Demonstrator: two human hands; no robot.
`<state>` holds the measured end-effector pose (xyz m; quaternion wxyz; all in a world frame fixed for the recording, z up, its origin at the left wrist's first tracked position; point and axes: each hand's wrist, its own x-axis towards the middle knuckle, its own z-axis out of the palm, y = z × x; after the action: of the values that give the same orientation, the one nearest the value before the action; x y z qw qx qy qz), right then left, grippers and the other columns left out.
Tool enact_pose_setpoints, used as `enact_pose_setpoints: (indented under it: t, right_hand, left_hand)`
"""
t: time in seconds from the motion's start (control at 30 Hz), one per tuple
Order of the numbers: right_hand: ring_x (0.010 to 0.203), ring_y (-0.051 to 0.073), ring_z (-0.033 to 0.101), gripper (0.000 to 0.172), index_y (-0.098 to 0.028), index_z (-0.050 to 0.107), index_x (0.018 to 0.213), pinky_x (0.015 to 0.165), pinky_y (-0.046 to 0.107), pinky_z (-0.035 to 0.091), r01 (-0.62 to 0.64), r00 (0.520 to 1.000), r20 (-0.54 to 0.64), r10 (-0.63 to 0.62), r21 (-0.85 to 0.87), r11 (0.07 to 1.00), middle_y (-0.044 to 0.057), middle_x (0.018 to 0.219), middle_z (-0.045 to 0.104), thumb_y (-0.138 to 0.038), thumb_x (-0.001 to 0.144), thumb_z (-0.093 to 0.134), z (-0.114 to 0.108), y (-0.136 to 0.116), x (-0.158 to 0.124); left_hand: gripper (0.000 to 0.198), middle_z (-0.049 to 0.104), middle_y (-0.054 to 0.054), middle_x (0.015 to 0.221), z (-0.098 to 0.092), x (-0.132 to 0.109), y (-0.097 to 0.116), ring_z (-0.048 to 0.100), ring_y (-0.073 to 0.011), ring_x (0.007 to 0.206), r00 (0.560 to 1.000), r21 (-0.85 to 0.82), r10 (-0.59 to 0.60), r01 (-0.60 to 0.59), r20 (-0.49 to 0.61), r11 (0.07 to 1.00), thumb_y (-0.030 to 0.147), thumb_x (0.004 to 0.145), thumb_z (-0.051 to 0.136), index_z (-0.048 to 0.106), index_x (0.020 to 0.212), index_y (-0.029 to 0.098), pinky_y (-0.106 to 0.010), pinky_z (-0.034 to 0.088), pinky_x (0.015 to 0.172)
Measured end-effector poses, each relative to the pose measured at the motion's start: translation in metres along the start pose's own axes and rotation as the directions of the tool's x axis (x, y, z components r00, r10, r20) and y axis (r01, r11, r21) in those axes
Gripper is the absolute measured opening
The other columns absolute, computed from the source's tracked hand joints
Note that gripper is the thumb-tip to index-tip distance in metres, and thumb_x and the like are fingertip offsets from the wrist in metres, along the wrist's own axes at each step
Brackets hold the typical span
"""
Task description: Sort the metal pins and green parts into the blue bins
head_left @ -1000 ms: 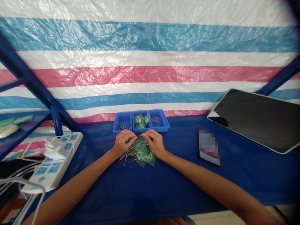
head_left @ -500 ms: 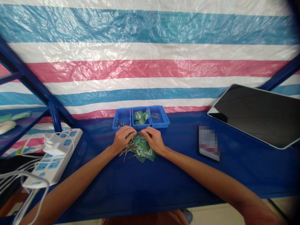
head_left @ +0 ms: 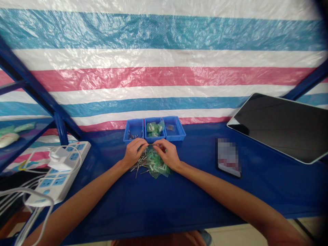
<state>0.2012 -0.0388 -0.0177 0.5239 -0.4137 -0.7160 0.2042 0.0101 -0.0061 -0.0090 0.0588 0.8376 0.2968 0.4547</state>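
A thin metal rod, too small to make out its kind, spans the gap between my two hands. My left hand pinches its left end with thumb and fingers. The right end is in the closed fingertips of my right hand. Beneath my hands lies a loose pile of thin metal rods on the left, with small green plastic bags heaped against it on the right. Part of the pile is hidden by my fingers.
Just beyond my hands is a blue three-part tray holding rods, green bags and a small clear packet. A white power strip with cables lies left. Right are a phone and a black-screened panel on the blue table.
My fingers have shifted slightly around the rod, and more of it shows between my hands. The view has tilted a little; the pile and tray look the same.
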Motion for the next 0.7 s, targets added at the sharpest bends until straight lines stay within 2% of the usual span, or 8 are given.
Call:
enact_pose_setpoints:
  t: [0.27,0.43,0.57,0.7]
  right_hand:
    - [0.06,0.013,0.049,0.019,-0.02,0.063,0.088,0.062,0.026,0.041,0.008,1.0,0.003,-0.008,-0.03,1.0,0.001,0.072,0.058,-0.034,0.09,0.051,-0.0001,-0.0002,0.0004]
    - [0.062,0.013,0.05,0.023,-0.018,0.063,0.085,0.063,0.026,0.04,0.005,1.0,-0.005,-0.006,-0.048,0.999,0.002,0.072,0.059,-0.034,0.092,0.048,-0.0016,-0.0018,0.0014]
    - [0.064,0.014,0.052,0.026,-0.017,0.063,0.081,0.064,0.026,0.04,0.007,1.0,-0.001,-0.007,-0.053,0.999,0.002,0.071,0.059,-0.035,0.092,0.047,-0.0028,-0.0041,0.0022]
    - [0.061,0.013,0.052,0.023,-0.019,0.062,0.098,0.063,0.026,0.042,-0.033,0.999,-0.016,0.033,0.001,0.999,0.001,0.075,0.061,-0.036,0.091,0.049,-0.002,-0.004,0.0009]
  left_hand:
    - [0.009,0.063,-0.004,0.079,-0.0017,-0.001,0.0006,0.059,-0.0137,0.076,1.0,-0.016,0.012,-0.012,-0.009,1.0,0.02,0.088,0.053,0.06,0.085,0.016,-0.027,0.048,0.074]
    - [0.011,0.063,-0.005,0.082,-0.0022,-0.0008,0.0008,0.058,-0.0124,0.071,1.0,-0.058,0.018,-0.018,-0.012,0.998,0.023,0.085,0.059,0.06,0.093,0.016,-0.026,0.05,0.069]
    - [0.009,0.064,-0.006,0.084,-0.0023,0.0007,0.0026,0.06,-0.0136,0.078,0.999,-0.034,0.051,-0.051,-0.008,0.998,0.023,0.086,0.057,0.062,0.089,0.016,-0.027,0.05,0.075]
    - [0.011,0.064,-0.006,0.084,-0.0028,0.001,0.0041,0.06,-0.0133,0.08,0.999,-0.018,0.032,-0.032,0.002,0.999,0.022,0.088,0.054,0.063,0.087,0.016,-0.027,0.049,0.077]
